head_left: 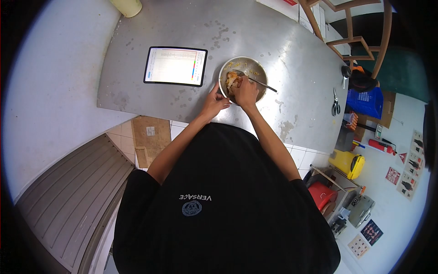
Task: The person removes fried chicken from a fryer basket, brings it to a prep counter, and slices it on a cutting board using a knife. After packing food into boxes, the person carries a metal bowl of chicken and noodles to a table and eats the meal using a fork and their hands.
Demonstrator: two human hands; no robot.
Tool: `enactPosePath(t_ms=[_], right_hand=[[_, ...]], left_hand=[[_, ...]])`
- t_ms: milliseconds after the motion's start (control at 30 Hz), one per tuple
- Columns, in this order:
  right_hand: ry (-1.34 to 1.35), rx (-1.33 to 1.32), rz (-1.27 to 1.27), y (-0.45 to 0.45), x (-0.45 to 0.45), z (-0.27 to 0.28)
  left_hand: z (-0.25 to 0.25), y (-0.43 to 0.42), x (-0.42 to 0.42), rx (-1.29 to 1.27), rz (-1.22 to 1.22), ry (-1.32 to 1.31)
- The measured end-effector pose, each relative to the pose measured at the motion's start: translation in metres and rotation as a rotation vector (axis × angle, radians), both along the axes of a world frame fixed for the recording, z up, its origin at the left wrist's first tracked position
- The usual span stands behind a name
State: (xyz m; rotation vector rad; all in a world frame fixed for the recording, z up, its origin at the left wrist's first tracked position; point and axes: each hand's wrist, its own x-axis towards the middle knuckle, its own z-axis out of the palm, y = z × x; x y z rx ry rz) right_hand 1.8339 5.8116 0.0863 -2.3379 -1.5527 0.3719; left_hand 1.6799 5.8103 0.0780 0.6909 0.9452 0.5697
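Observation:
A round metal bowl (pixel 223 69) stands on the steel table, its inside smeared with orange-yellow sauce. My left hand (pixel 214 102) steadies the bowl at its near left side, fingers along the outer wall. Inside the bowl, my right hand (pixel 247 93) has its fingers closed on a sauce-coated piece of food (pixel 232 80), which looks pale and orange; its exact kind I cannot make out. A metal fork (pixel 264 85) leans in the bowl, tines by the food and handle out over the right rim. My right fingertips are partly hidden.
Left of the bowl lies a tablet (pixel 175 66) with its screen lit. The steel table (pixel 182 27) has wet spots. Scissors (pixel 336 102) lie near its right edge. A pale yellow container (pixel 127 6) stands at the far left corner. Beyond the right edge is a blue basket (pixel 367 101).

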Motion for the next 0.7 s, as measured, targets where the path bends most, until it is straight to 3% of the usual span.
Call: enactPosePath(t_ms=[200, 400, 467, 700], right_hand=[[0.023, -0.19, -0.011, 0.005, -0.005, 0.007], [0.164, -0.119, 0.022, -0.002, 0.012, 0.027], [0.357, 0.003, 0.048, -0.006, 0.026, 0.031], [0.423, 0.032, -0.017, 0.02, 0.047, 0.095]], left_hand=[[0.002, 0.0, -0.001, -0.013, -0.006, -0.001], [-0.001, 0.001, -0.001, 0.003, -0.015, 0.001], [-0.003, 0.0, -0.002, -0.001, -0.031, 0.025], [0.002, 0.0, 0.0, -0.012, -0.01, 0.008]])
